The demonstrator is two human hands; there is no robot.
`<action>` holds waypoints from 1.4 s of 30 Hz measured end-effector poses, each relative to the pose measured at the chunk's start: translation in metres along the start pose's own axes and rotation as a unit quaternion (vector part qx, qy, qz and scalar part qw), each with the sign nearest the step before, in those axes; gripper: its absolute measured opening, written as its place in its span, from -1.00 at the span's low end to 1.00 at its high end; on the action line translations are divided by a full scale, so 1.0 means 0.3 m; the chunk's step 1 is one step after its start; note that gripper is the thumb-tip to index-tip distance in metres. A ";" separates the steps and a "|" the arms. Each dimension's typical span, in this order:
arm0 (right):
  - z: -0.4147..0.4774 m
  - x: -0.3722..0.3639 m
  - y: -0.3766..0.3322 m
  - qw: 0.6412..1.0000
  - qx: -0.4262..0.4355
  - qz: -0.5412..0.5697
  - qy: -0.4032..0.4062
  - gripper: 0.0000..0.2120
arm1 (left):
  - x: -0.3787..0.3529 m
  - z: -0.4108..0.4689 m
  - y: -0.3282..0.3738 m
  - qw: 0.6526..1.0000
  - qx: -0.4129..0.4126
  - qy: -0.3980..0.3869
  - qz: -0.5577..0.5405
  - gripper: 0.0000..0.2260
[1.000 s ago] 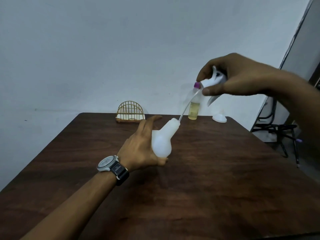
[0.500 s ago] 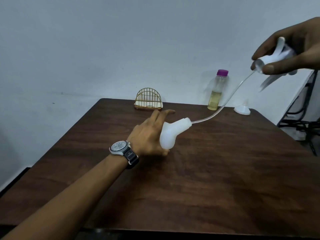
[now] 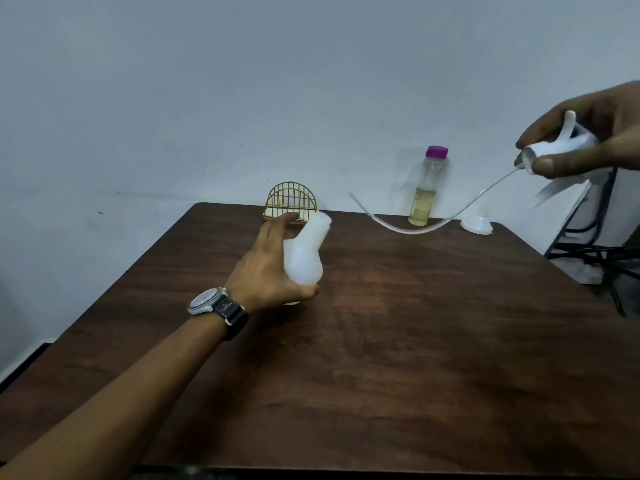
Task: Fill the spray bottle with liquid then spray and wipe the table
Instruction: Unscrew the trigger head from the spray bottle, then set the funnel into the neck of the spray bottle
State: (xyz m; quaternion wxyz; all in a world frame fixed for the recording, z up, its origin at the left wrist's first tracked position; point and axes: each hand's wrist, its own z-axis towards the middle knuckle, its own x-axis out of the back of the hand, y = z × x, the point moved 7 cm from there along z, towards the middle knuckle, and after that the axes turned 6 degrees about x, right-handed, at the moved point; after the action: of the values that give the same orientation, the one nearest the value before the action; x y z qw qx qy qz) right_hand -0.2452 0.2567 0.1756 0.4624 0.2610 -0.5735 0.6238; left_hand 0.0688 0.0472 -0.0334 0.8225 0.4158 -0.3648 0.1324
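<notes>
One spray bottle in two parts, two hands.
Left hand [image 3: 268, 271] grips the tilted white plastic bottle body [image 3: 306, 252] over the dark wooden table [image 3: 433, 341]; right hand [image 3: 595, 136] pinches the white trigger head [image 3: 557, 145], clear tube [image 3: 415, 229] dangling. Behind: one purple-capped bottle [image 3: 428, 188] of yellow liquid, one white funnel [image 3: 478, 224], one gold wire rack [image 3: 290, 200].

- There is a single view, from a wide-angle camera worn on the person's head.
- It faces forward and down across the dark wooden desk [image 3: 433, 358] toward the pale wall [image 3: 207, 98] behind the desk's far edge.
- It sits close. The left hand [image 3: 266, 271] reaches in from the bottom-left corner, and the right hand [image 3: 588, 140] enters at the right edge.
- The desk's near edge lies along the bottom of the frame.
</notes>
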 end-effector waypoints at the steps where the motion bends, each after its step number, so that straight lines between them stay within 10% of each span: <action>1: -0.020 -0.044 0.012 0.998 -0.040 0.015 -0.036 -0.21 | 0.001 -0.002 -0.006 0.999 0.008 0.011 -0.031 0.10; 8: -0.012 -0.306 0.262 0.986 -0.153 0.071 0.019 -0.73 | -0.039 -0.029 -0.009 0.992 0.033 0.009 -0.118 0.07; 25: -0.001 -0.616 0.563 0.966 -0.205 0.069 -0.140 -0.75 | -0.165 -0.060 0.086 0.980 -0.001 -0.084 -0.179 0.04; 34: 0.207 -0.447 0.767 0.954 -0.233 0.056 0.178 -0.84 | -0.201 -0.059 0.103 0.980 -0.036 -0.092 -0.171 0.17; 42: 0.489 -0.497 0.942 0.957 -0.235 -0.080 0.147 -0.53 | -0.218 -0.027 0.096 0.980 -0.034 -0.107 -0.163 0.20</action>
State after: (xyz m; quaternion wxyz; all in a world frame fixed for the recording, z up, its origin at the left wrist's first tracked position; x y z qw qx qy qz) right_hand -0.4578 0.0992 -0.0559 0.6378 0.0952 -0.6075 0.4637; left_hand 0.0121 0.0768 -0.0661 0.8030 0.4532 -0.3821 -0.0613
